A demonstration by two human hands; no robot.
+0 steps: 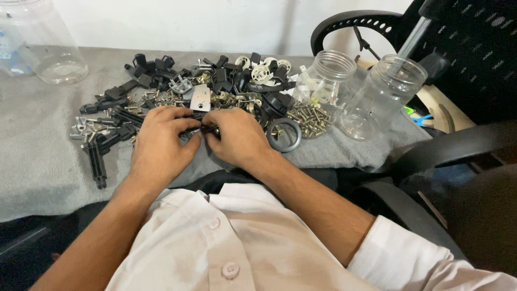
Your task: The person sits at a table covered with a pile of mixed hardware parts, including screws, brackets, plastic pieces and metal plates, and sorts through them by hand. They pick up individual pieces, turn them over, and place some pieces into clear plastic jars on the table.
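Screw and small black fitting [200, 131] sit pinched between the fingertips of both hands, just above the grey cloth on the worktop [37, 161], at the near edge of the heap of hardware [177, 91]. The left hand [160, 141] and right hand [237, 137] are curled and pressed close together around the piece, which is mostly hidden. It looks light, stiff and small enough to slip, so a fingertip grip on its sides suits it best. Two clear jars [350, 91] stand to the right, one holding screws.
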